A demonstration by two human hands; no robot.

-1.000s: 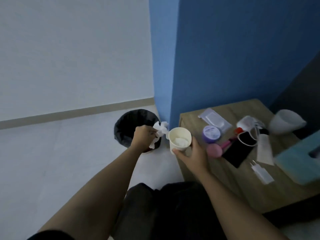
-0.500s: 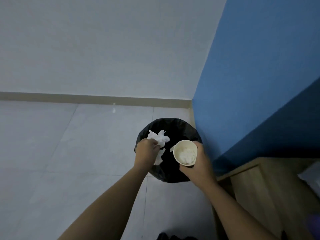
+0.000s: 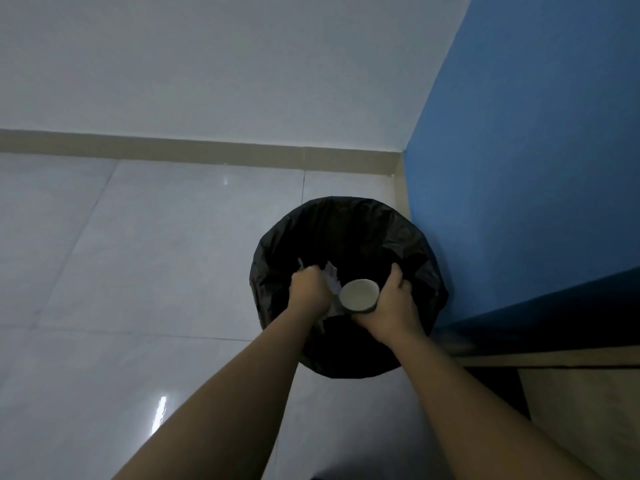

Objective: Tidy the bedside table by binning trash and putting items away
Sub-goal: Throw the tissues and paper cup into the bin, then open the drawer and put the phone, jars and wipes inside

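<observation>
A round bin with a black liner (image 3: pixel 349 216) stands on the floor by the blue wall. Both of my hands are down inside its mouth. My left hand (image 3: pixel 310 294) grips crumpled white tissue (image 3: pixel 331 275), which sticks out past my knuckles. My right hand (image 3: pixel 391 303) holds a pale paper cup (image 3: pixel 359 294) from the side, thumb up, with the cup's opening facing me. What the cup contains cannot be made out.
Glossy white floor tiles (image 3: pixel 138 271) stretch to the left, with a beige skirting (image 3: pixel 207 154) along the white wall. The blue wall (image 3: pixel 519 168) rises at the right. A corner of the wooden bedside table (image 3: pixel 581 393) shows at the lower right.
My view has swung from the table down over the bin. Both hands have moved from above the rim down into the bin, still holding the tissue and the cup.
</observation>
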